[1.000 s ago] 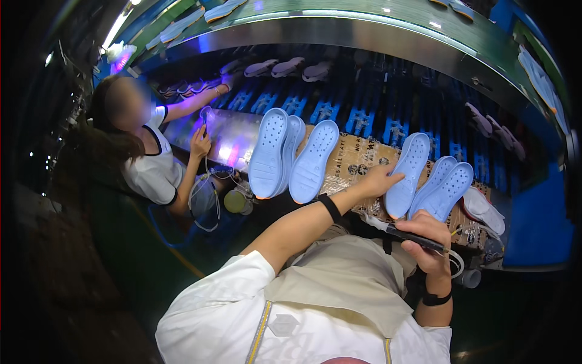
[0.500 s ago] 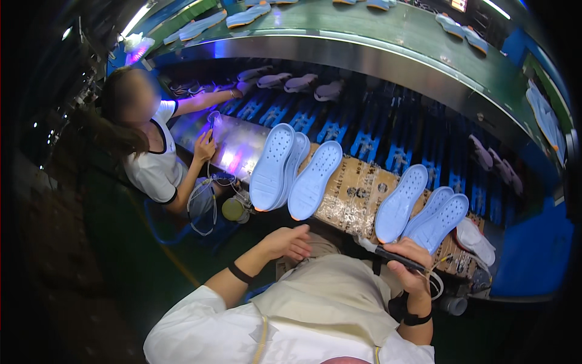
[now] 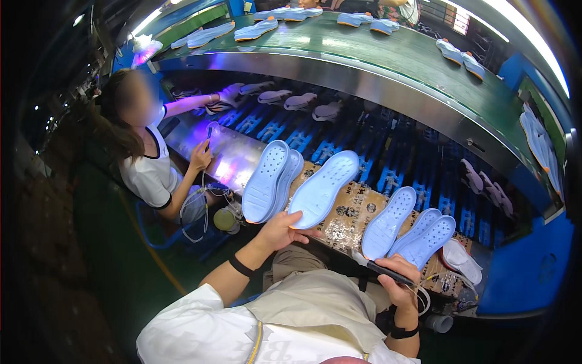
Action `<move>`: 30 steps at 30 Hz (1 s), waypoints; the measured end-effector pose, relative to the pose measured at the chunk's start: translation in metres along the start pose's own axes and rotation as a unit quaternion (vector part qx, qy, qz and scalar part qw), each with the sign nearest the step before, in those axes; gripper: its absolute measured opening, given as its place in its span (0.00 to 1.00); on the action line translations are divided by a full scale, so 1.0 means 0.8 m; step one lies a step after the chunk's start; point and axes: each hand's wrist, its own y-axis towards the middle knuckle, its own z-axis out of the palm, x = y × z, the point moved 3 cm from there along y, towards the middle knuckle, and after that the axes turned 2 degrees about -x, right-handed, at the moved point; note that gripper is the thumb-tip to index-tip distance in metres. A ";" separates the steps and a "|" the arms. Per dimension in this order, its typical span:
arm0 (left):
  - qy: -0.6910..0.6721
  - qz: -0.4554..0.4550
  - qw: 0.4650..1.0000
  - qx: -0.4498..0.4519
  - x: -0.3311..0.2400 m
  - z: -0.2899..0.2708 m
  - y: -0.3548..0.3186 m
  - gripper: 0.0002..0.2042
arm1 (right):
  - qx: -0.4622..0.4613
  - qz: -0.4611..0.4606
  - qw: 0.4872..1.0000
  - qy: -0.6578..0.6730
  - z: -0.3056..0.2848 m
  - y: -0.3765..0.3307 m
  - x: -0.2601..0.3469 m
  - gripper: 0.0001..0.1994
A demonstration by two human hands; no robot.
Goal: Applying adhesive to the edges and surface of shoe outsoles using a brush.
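Left hand (image 3: pixel 282 232) is pinching a blue sole (image 3: pixel 324 189)
Right hand (image 3: pixel 402 284) is gripping a black tool (image 3: pixel 388 270); near-end pinching could let the sole tip.

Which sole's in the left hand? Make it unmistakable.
Below the green conveyor belt is a cardboard-covered bench bearing light-blue shoe soles. At its near edge is the left hand. The held sole alone has a thumb on its near end, unlike its neighbours.
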 end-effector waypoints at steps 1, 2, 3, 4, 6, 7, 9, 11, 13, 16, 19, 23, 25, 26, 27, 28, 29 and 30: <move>0.001 -0.002 1.000 0.001 -0.013 0.000 -0.002 0.26 | -0.013 -0.005 1.000 0.010 -0.002 -0.003 -0.002 0.17; -0.028 0.013 0.997 0.070 -0.028 0.003 -0.005 0.28 | -0.027 -0.010 0.999 0.019 -0.004 -0.006 -0.003 0.17; -0.059 0.030 0.988 0.138 -0.043 0.010 -0.008 0.29 | -0.026 -0.010 0.999 0.020 -0.005 -0.008 -0.004 0.17; -0.050 0.036 0.995 0.082 -0.062 0.028 -0.011 0.35 | -0.026 -0.010 0.999 0.018 -0.005 -0.009 -0.004 0.17; -0.021 0.093 0.990 0.100 -0.112 0.069 -0.004 0.37 | -0.029 -0.007 0.999 0.019 -0.005 -0.008 -0.002 0.17; -0.021 0.115 0.984 0.137 -0.141 0.095 0.005 0.36 | -0.024 -0.002 0.999 0.021 -0.003 -0.005 -0.001 0.17; -0.016 0.172 0.965 0.197 -0.201 0.134 0.048 0.34 | -0.017 0.006 0.999 0.027 -0.001 0.001 -0.003 0.17; -0.067 0.208 0.932 0.288 -0.261 0.181 0.108 0.34 | 0.002 -0.002 1.000 0.026 0.004 0.002 -0.010 0.17; -0.084 0.240 0.936 0.242 -0.295 0.216 0.150 0.36 | 0.002 -0.011 0.999 0.040 0.008 0.004 -0.006 0.17; -0.105 0.156 0.970 0.156 -0.293 0.217 0.178 0.37 | -0.003 -0.020 0.999 0.040 0.010 0.005 -0.007 0.17; 0.190 0.246 0.946 0.092 -0.255 0.179 0.146 0.30 | -0.020 -0.012 0.999 0.047 0.009 -0.002 -0.016 0.18; 0.556 0.398 0.719 -0.124 -0.208 0.062 0.073 0.25 | -0.011 0.003 0.999 0.044 0.009 -0.007 -0.026 0.17; 0.733 0.309 0.552 -0.250 -0.168 0.003 0.035 0.32 | -0.009 0.000 0.999 0.045 0.007 -0.003 -0.023 0.17; 0.776 0.196 0.505 -0.322 -0.143 -0.023 0.012 0.35 | 0.004 0.009 0.999 0.037 0.006 -0.001 -0.024 0.17; 0.767 0.110 0.536 -0.335 -0.122 -0.054 -0.006 0.40 | 0.020 0.016 0.999 0.030 0.006 0.003 -0.024 0.17; 0.751 0.025 0.565 -0.342 -0.105 -0.079 -0.016 0.45 | 0.022 0.016 0.999 0.030 0.007 0.006 -0.023 0.17; 0.751 0.024 0.564 -0.342 -0.090 -0.084 -0.026 0.45 | 0.025 0.012 0.999 0.028 0.009 0.009 -0.021 0.17; 0.741 0.023 0.576 -0.344 -0.077 -0.089 -0.037 0.48 | 0.029 0.006 0.999 0.026 0.012 0.012 -0.021 0.16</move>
